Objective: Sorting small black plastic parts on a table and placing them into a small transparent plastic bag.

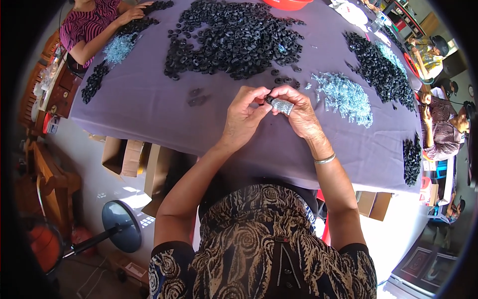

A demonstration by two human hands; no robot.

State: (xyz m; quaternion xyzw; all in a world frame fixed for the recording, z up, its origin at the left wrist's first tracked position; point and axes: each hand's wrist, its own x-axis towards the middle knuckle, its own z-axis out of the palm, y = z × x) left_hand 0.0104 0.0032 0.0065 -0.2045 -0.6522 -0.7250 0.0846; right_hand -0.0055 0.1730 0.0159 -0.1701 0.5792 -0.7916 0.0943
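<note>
Patterned brown-and-black clothing (239,234) lies nearest the camera, with 2 bare forearms reaching from it toward the table (159,117). Between the hands, over the cloth-covered near part of the table, is 1 small black piece (269,99). Fingers of the left hand (241,117) pinch it from 1 side, and those of the right hand (301,117) close on it from the other. At the right thumb sits a silvery strip (283,106); whether it is gripped or wrapped round, I cannot tell. The black piece should be very light, stiff and perhaps slippery, best taken by its rim between thumb and forefinger; the strip looks thinner and perhaps easier to bend. Half hidden by fingertips, the piece looks dark and roundish; the strip is pale and shiny.

Just beyond lie a few loose black pieces (284,80), then a broad black heap (234,42). To its right spreads a pale blue, glittering pile (343,97). At the far edge is a red basin (288,4); at upper left, a co-worker's striped sleeve (82,32).
</note>
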